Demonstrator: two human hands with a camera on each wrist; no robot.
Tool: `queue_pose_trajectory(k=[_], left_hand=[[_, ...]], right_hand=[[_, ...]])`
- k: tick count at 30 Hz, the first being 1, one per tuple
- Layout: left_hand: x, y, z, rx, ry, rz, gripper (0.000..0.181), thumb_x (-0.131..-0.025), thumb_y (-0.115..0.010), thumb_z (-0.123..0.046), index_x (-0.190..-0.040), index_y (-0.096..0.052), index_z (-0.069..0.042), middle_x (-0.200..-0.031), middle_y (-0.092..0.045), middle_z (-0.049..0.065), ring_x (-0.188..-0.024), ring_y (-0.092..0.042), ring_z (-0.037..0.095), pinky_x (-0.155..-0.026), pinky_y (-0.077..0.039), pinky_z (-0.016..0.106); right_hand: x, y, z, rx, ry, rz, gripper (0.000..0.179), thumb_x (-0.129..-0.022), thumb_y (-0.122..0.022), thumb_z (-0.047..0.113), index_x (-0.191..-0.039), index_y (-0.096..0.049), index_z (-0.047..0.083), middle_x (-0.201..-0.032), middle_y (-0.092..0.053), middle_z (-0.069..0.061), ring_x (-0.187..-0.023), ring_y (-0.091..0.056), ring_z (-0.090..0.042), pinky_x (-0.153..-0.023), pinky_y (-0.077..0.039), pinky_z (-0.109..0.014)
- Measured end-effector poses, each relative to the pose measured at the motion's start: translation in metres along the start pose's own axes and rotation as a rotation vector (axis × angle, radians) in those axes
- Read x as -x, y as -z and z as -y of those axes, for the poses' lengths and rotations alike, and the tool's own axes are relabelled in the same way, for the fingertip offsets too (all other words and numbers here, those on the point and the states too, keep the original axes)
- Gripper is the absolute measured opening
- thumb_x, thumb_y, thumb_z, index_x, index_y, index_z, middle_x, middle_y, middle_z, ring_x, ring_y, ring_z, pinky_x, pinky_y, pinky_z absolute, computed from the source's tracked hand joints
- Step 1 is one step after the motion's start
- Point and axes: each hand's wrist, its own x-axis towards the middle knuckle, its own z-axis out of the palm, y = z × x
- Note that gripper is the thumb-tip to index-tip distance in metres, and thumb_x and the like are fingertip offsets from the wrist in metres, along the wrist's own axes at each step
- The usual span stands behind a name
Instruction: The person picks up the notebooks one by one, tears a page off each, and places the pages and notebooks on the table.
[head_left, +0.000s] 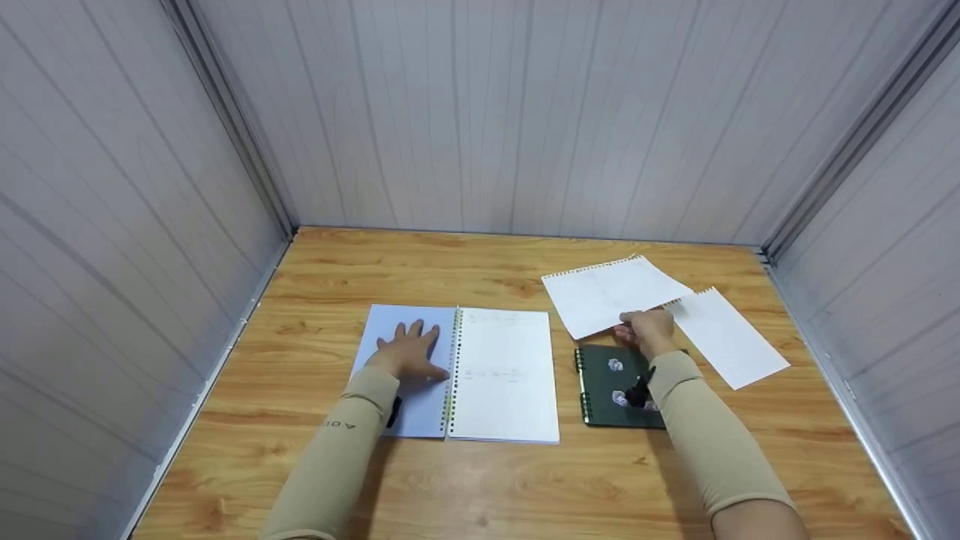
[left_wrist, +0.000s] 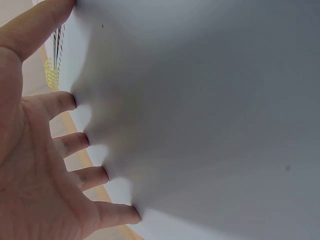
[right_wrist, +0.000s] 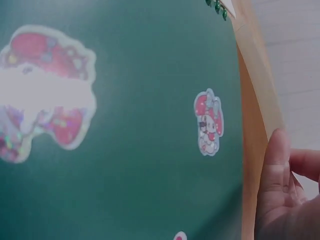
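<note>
A spiral notebook lies open on the table, its blue-grey cover [head_left: 420, 420] on the left and a white page [head_left: 510, 405] with faint marks on the right. My left hand [head_left: 409, 354] rests on the cover with fingers spread; the left wrist view shows its fingertips [left_wrist: 130, 214] touching the surface. My right hand [head_left: 651, 328] pinches the near edge of a loose white sheet [head_left: 611, 289] between thumb and fingers. That sheet has a torn, perforated edge. Just below this hand lies a closed dark green notebook [head_left: 604, 409], with cartoon stickers [right_wrist: 209, 122] on its cover.
A second loose sheet [head_left: 731, 341] lies at the right, its top corner by the first sheet. The wooden table [head_left: 480, 487] is bounded by a back wall [head_left: 480, 112] and side walls with metal corner strips.
</note>
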Motion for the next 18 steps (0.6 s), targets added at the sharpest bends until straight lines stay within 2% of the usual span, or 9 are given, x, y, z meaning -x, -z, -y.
queue_pose_trajectory(k=[2, 7, 11, 14, 18], left_hand=[[0.0001, -0.0003, 0.0005, 0.002, 0.001, 0.001, 0.102, -0.094, -0.079, -0.056, -0.174, -0.026, -0.019, -0.183, -0.010, 0.020, -0.167, -0.002, 0.053, -0.126, -0.005, 0.083], [-0.0002, -0.0015, 0.0007, 0.006, 0.002, 0.002, 0.102, -0.094, -0.079, -0.056, -0.174, -0.027, -0.019, -0.183, -0.011, 0.020, -0.168, -0.001, 0.053, -0.126, -0.004, 0.083], [-0.0020, -0.0016, 0.0007, -0.005, 0.001, 0.001, 0.103, -0.094, -0.079, -0.056, -0.174, -0.027, -0.019, -0.183, -0.012, 0.020, -0.168, -0.002, 0.053, -0.126, -0.005, 0.083], [-0.0035, -0.0019, 0.0017, -0.019, -0.002, -0.002, 0.103, -0.093, -0.078, -0.058, -0.174, -0.027, -0.019, -0.183, -0.012, 0.020, -0.168, -0.003, 0.053, -0.126, -0.006, 0.083], [-0.0020, -0.0026, 0.0052, -0.009, -0.005, -0.022, 0.103, -0.094, -0.078, -0.059, -0.174, -0.028, -0.018, -0.183, -0.013, 0.019, -0.168, -0.003, 0.051, -0.128, -0.005, 0.081]], right_hand=[[-0.0012, -0.0004, -0.0017, 0.048, 0.003, -0.007, 0.025, -0.097, -0.072, -0.003, -0.119, -0.061, -0.007, -0.063, -0.072, -0.004, -0.054, -0.073, -0.011, -0.061, -0.065, -0.025], [-0.0027, 0.0015, -0.0052, 0.252, 0.042, 0.031, 0.013, -0.097, -0.077, 0.008, -0.097, -0.069, -0.002, -0.059, -0.069, 0.000, -0.050, -0.068, -0.008, -0.050, -0.059, -0.023], [-0.0036, 0.0048, -0.0050, 0.412, 0.065, 0.082, 0.020, -0.097, -0.080, 0.021, -0.085, -0.076, 0.005, -0.058, -0.068, 0.005, -0.049, -0.063, -0.005, -0.047, -0.051, -0.019], [-0.0027, 0.0076, -0.0047, 0.469, 0.087, 0.090, 0.024, -0.097, -0.080, 0.026, -0.084, -0.079, 0.006, -0.059, -0.069, 0.006, -0.050, -0.063, -0.004, -0.048, -0.050, -0.019], [0.0045, 0.0079, -0.0031, 0.507, 0.150, 0.106, 0.027, -0.099, -0.080, 0.029, -0.093, -0.081, 0.002, -0.067, -0.074, 0.002, -0.056, -0.067, -0.007, -0.051, -0.054, -0.021]])
